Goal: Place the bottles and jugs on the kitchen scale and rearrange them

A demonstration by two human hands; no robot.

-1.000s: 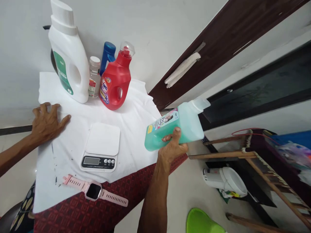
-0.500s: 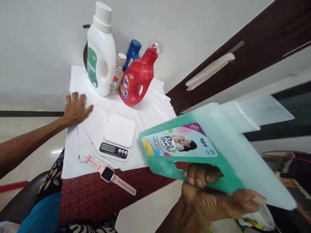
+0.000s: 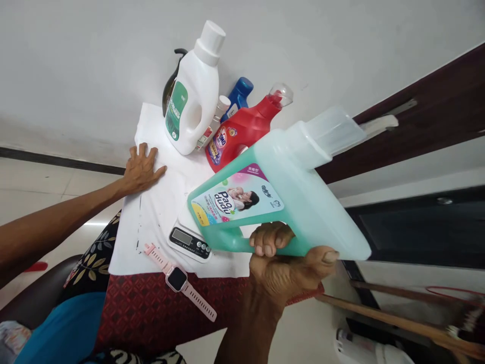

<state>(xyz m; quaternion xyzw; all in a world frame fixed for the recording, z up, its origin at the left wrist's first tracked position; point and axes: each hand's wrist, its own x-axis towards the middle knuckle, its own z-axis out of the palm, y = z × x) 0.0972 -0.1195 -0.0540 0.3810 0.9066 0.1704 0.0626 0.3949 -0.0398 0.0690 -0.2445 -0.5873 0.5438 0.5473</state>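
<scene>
The right hand (image 3: 291, 263) grips the handle of a green Pao dudu bottle (image 3: 273, 197), tilted above the white kitchen scale (image 3: 189, 241) and partly hiding it, while the left hand (image 3: 142, 169), fingers spread, presses the white cloth (image 3: 132, 222) left of the scale. A pink-banded watch (image 3: 177, 278) lies at the scale's near side. Beyond the scale stand a white jug (image 3: 197, 96), a red OMO bottle (image 3: 242, 126) and a blue bottle (image 3: 238, 96).

a red patterned table cover (image 3: 140, 303) bears a white cloth (image 3: 146, 220), a pink watch (image 3: 177, 279) lying across both.
</scene>
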